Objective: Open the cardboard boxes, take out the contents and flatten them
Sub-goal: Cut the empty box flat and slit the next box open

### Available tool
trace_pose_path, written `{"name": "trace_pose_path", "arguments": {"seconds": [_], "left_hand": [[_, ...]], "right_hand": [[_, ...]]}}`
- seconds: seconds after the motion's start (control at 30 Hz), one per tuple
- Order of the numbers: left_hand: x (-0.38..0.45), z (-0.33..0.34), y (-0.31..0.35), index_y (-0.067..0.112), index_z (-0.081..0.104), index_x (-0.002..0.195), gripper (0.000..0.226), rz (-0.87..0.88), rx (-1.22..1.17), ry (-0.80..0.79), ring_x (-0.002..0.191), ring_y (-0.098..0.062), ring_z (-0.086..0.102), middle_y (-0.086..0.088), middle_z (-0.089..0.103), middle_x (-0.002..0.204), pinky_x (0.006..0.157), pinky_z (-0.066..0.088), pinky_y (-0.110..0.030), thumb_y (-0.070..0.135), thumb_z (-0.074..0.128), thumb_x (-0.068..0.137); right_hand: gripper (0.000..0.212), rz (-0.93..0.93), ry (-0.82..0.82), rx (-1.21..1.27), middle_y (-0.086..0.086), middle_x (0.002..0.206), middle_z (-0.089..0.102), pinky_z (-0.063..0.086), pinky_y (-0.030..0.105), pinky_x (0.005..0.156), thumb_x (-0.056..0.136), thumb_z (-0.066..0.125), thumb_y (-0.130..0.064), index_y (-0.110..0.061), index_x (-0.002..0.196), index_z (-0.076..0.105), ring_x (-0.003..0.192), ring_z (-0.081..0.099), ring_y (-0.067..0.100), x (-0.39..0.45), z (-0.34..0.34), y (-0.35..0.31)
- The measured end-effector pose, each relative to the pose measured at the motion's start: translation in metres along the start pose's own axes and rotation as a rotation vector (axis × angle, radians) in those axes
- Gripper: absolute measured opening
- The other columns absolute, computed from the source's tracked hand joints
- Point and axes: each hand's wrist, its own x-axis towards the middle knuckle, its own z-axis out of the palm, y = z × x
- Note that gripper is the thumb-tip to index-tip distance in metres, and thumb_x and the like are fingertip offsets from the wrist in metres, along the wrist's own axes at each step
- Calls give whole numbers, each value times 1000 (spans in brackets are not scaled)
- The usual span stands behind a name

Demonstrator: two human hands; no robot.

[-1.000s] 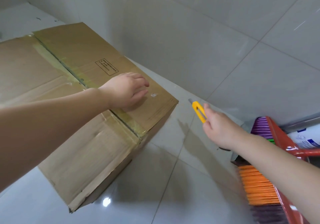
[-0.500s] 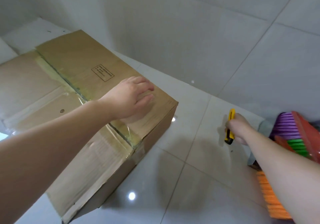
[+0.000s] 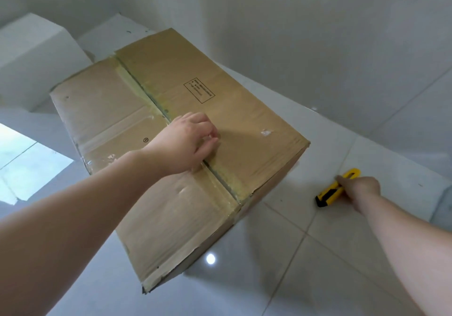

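Head view: left hand (image 3: 186, 142) rests loosely curled on the taped box (image 3: 244, 119); right hand (image 3: 359, 189) grips the knife (image 3: 330, 194) on the floor (image 3: 318, 254).

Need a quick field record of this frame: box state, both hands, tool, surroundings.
box: cardboard box on the tiled floor, flaps closed
seam: tape seam runs along the top; whether it is cut cannot be told
left hand: left hand on the box top at the seam, fingers curled
right hand: right hand low by the floor, right of the box, gripping the tool
tool: yellow utility knife, at or just above the floor, clear of the box
surroundings: white block behind the box
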Motion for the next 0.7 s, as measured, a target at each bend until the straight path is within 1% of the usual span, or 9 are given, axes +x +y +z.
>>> {"name": "trace_pose_path", "arguments": {"seconds": [0.07, 0.1, 0.17, 0.3, 0.4, 0.5, 0.57, 0.63, 0.7], "left_hand": [[0, 1, 0, 16, 69, 95, 40, -1, 6, -10, 91, -21, 57, 2, 62, 97, 86, 48, -45, 40, 37, 89], [0, 1, -1, 16, 68, 95, 39, 3, 4, -5, 91, -21, 57, 2, 62, 97, 86, 48, -45, 39, 37, 89], [2, 2, -1, 16, 68, 94, 37, 16, -3, 9, 90, -22, 57, 1, 62, 97, 85, 49, -44, 38, 38, 89], [3, 2, 1, 16, 68, 95, 38, 25, -3, 6, 92, -21, 58, 2, 62, 98, 87, 48, -44, 39, 38, 89], [5, 3, 4, 16, 68, 96, 40, 38, 4, -10, 92, -21, 58, 2, 62, 99, 87, 48, -44, 40, 37, 89], [6, 2, 6, 17, 68, 98, 42, 48, 8, -21, 93, -19, 57, 2, 61, 100, 87, 48, -42, 41, 35, 88], [6, 0, 7, 17, 68, 98, 43, 50, 2, -25, 93, -19, 57, 3, 61, 100, 86, 47, -42, 42, 34, 88], [5, -4, 7, 19, 68, 99, 40, 46, 7, -42, 92, -18, 57, 4, 61, 100, 86, 47, -41, 41, 35, 89], [2, -8, 6, 20, 68, 100, 32, 39, 24, -67, 93, -17, 57, 5, 60, 100, 88, 47, -41, 36, 41, 91]], "right_hand": [[41, -19, -4, -30, 26, 92, 63, 49, 43, 83, 80, 76, -30, 9, 87, 64, 94, 65, 39, 0, 0, 4], [40, -34, 2, -47, 27, 93, 64, 50, 44, 83, 79, 76, -31, 7, 79, 63, 93, 65, 39, 0, -1, 5], [41, -65, 17, -89, 27, 93, 66, 50, 44, 80, 77, 78, -33, 2, 70, 58, 92, 65, 40, 2, -2, 7], [51, -131, 42, -211, 27, 93, 66, 44, 36, 68, 72, 80, -37, 7, 88, 64, 89, 65, 39, 6, -6, 10], [55, -158, 28, -265, 27, 98, 65, 43, 36, 68, 72, 81, -36, 6, 99, 58, 94, 64, 40, 5, -9, 7], [56, -156, 0, -316, 25, 103, 64, 49, 39, 75, 75, 77, -39, 2, 104, 53, 93, 64, 39, -1, -15, 6], [54, -193, 26, -347, 25, 112, 61, 49, 41, 83, 81, 70, -42, 0, 111, 52, 100, 62, 40, -11, -21, 0], [52, -326, 84, -303, 24, 126, 53, 44, 42, 93, 88, 63, -39, -3, 124, 51, 113, 55, 40, -28, -29, -23], [44, -527, 144, -154, 21, 128, 51, 41, 40, 95, 92, 58, -33, -6, 126, 53, 114, 53, 39, -54, -34, -61]]}}
